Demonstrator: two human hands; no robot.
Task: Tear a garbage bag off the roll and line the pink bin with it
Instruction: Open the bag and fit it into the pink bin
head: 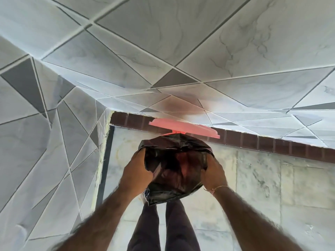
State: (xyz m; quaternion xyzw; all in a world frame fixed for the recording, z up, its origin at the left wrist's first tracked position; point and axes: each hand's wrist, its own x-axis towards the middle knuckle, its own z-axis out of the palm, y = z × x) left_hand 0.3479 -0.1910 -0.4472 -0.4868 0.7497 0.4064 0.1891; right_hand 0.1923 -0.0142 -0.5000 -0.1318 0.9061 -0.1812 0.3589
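Tiled walls (181,42) and a pale stone floor (272,196) fill the view. The pink bin (183,126) stands against the wall, its lid raised, mostly hidden under the black garbage bag (174,178). The bag is already off the roll and draped over the bin's mouth, pink showing through its middle. The left hand (135,172) and right hand (214,173) each clutch the bag's edge at opposite sides. Judging by this, only pulling the edge down around the rim remains.
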